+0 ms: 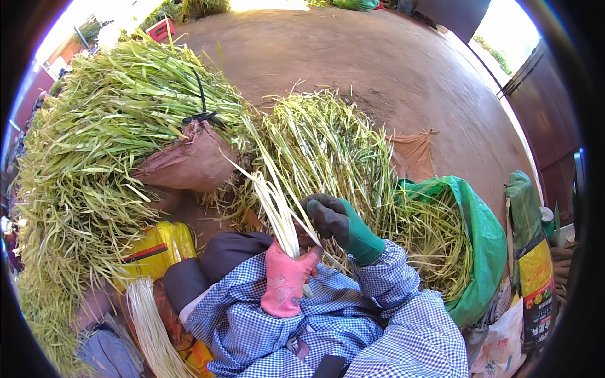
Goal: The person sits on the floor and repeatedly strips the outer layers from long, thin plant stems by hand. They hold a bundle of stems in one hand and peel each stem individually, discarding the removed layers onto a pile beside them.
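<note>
My left hand (287, 281) wears a pink glove and is closed around a small bunch of white stalks (276, 208), which points up and away from my lap. Long and thin, the stalks resemble garlic chives or young leeks. My right hand (338, 222), in a green glove with dark fingers, is at the bunch's right side. Its fingers curl at a single long stalk (307, 227) that slants across the bunch; the fingertips are partly hidden. Just beyond my hands lies a heap of green-and-white stalks (321, 141).
A large green bundle (132, 108), tied with black cord and brown cloth, fills the left. Cleaned white stalks (153, 326) lie on a yellow sack (160, 248) beside me. At right, a green sack (489, 236) holds leafy scraps (435, 236). Earthen floor (378, 52) stretches ahead.
</note>
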Available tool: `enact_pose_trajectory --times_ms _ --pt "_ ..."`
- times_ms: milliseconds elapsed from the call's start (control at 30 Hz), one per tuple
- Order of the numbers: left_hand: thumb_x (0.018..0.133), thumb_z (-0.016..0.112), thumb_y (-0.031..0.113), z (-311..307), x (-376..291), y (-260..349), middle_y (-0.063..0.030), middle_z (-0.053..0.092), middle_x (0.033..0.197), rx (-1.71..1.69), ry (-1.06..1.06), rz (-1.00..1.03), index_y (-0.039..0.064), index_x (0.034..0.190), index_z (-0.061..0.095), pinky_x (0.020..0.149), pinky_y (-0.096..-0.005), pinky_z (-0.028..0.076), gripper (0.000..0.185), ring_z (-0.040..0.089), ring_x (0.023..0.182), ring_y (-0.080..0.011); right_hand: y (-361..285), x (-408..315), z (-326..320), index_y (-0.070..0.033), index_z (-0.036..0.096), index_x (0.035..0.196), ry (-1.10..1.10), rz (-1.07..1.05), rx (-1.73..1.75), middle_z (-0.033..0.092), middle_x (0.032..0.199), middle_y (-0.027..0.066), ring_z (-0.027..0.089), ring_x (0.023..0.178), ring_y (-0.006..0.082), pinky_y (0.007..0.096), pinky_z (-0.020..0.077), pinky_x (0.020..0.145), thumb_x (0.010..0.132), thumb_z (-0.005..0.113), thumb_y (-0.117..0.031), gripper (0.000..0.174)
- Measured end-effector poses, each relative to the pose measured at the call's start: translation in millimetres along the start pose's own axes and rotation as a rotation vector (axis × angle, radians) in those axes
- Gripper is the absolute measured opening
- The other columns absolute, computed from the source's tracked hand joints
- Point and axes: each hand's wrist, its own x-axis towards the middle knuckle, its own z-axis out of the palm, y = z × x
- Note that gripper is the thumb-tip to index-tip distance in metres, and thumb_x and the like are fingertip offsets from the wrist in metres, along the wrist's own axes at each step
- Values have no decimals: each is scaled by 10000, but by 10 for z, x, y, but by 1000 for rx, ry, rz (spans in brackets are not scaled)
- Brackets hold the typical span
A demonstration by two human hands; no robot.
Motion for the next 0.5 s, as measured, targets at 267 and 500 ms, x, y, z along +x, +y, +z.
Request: enact_pose_trajectory --times_ms 267,500 --pt "744 666 -10 11 -12 59 -68 600 637 -51 25 -21 -39 1046 564 379 -236 353 320 478 401 -117 173 113 -54 -54 631 1030 0 -18 162 524 691 -52 420 552 47 209 329 499 943 593 -305 268" --pt "728 639 -32 16 -1 68 -71 564 616 -82 4 -27 -51 1022 541 394 -247 376 311 464 391 -132 194 19 -50 -61 634 994 92 -2 105 497 659 -55 409 538 52 215 310 483 946 597 -326 272"
